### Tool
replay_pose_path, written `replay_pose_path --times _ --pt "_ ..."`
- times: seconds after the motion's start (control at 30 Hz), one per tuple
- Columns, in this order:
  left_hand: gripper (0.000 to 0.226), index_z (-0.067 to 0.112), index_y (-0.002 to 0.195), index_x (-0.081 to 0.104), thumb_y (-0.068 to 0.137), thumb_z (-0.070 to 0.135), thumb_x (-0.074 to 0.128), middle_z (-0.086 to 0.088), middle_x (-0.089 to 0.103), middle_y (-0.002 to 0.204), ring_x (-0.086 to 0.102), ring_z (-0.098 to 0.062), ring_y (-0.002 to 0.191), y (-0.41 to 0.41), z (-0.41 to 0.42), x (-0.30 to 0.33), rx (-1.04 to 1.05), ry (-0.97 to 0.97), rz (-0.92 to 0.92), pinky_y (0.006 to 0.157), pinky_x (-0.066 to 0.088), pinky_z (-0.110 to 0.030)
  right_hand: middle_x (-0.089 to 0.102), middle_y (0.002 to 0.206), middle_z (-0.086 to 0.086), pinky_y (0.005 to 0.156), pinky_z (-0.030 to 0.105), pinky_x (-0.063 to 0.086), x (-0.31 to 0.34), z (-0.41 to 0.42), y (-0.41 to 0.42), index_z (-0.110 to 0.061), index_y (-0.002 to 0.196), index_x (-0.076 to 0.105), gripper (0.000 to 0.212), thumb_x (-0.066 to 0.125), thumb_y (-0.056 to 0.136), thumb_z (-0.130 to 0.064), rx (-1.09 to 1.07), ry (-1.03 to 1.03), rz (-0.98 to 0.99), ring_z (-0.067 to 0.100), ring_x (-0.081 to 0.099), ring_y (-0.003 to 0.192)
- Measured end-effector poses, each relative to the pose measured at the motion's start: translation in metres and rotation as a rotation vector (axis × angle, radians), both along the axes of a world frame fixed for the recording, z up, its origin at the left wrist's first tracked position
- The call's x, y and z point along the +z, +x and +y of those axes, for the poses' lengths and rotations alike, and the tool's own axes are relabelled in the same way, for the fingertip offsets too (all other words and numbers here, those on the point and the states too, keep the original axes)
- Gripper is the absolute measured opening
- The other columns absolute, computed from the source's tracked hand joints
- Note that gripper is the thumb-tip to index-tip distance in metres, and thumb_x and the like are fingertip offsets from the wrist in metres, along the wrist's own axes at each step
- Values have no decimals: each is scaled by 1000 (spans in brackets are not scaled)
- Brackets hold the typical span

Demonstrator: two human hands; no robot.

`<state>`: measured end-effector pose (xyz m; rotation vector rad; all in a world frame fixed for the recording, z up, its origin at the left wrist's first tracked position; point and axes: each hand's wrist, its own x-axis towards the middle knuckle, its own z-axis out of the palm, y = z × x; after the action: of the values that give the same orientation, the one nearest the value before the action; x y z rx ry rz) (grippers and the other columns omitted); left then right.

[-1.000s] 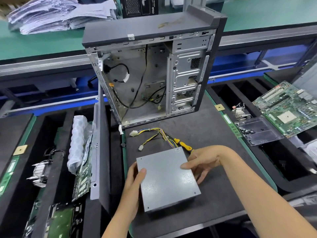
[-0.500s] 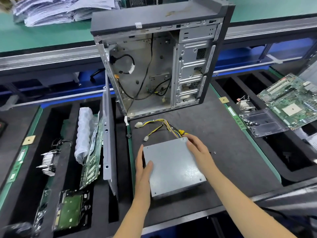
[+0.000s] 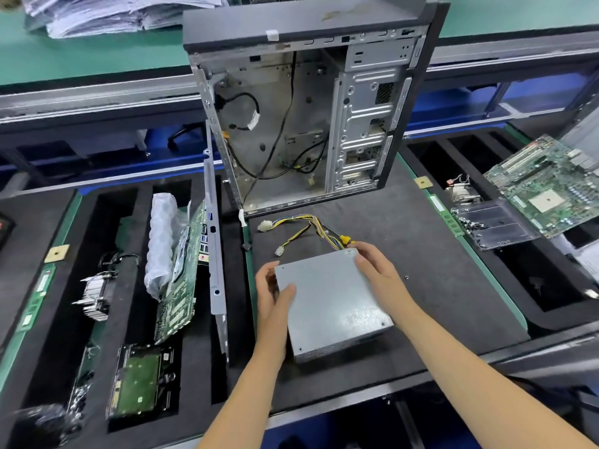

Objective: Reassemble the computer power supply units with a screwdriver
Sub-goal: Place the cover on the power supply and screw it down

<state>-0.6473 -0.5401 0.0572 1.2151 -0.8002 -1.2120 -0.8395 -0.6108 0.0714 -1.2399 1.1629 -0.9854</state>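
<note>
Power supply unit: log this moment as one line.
power supply unit: on mat, cables toward open case | left hand: grips left edge | right hand: grips far corner

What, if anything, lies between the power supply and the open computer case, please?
Only the supply's own cable bundle lies on the mat between the power supply and the computer case; nothing else visible blocks it.

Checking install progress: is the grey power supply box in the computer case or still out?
Out. The grey metal power supply box lies on the black mat before the open case, both hands on it.
</note>
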Motion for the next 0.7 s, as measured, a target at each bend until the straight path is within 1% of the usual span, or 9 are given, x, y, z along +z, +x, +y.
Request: replay_pose_path --times 0.1,0.17,0.23,0.3,0.37,0.47,0.53,0.6,0.7 --pt "43 32 127 51 86 21 55 5 66 111 67 -14 93 -2 -2 0 13 26 45 69 55 -26 67 102 -12 73 13 48 1 -2 0 -27 112 59 17 49 99 -23 17 -35 35 1 62 92" --pt "40 30 125 52 86 21 56 5 66 111 68 -16 93 -2 -4 0 17 28 47 69 55 -27 68 103 -6 79 19 51 3 -6 -17 -25 109 62 18 49 98 -18 -126 -89 67 6 64 97" --pt "38 30 125 52 90 16 54 5 66 111 67 -17 94 -2 -4 -1 29 26 39 70 56 -29 69 96 -2 77 24 51 4 -11 -50 -25 98 65 18 53 95 -13 -357 -119 223 13 65 93" --pt "38 31 124 52 94 8 50 6 65 111 67 -16 94 -3 -5 -2 45 24 23 71 56 -29 69 90 -1 72 22 45 1 -14 -82 -24 88 67 17 58 91 -9 -446 -111 450 18 64 88" --pt "40 31 123 54 94 4 48 7 65 110 67 -13 92 -5 -7 -1 73 14 11 69 56 -26 69 90 2 72 22 40 -7 -16 -98 -21 84 67 17 61 89 -6 -361 -82 577 19 63 85" --pt "41 29 121 56 91 3 48 7 67 108 68 -9 88 -8 -11 2 97 6 9 64 54 -21 68 92 1 74 22 39 -21 -15 -102 -18 86 69 13 63 88 -7 -214 -29 687 15 60 83" --pt "41 28 121 57 91 2 47 7 68 107 68 -6 85 -11 -13 2 116 0 19 61 53 -19 67 91 1 72 20 39 -27 -14 -105 -18 84 69 11 66 87 -8 -168 -21 713 14 59 81" --pt "42 27 123 56 90 2 48 9 68 107 68 -6 86 -14 -13 2 125 -11 19 62 52 -19 65 88 0 68 15 39 -30 -13 -108 -20 80 67 14 68 85 -7 -146 -28 717 10 58 78" --pt "43 28 125 55 86 10 51 11 67 109 68 -6 89 -16 -13 -1 128 -23 11 63 53 -18 61 83 2 64 10 38 -32 -14 -104 -19 79 64 16 69 84 -4 -140 -56 763 6 54 72"
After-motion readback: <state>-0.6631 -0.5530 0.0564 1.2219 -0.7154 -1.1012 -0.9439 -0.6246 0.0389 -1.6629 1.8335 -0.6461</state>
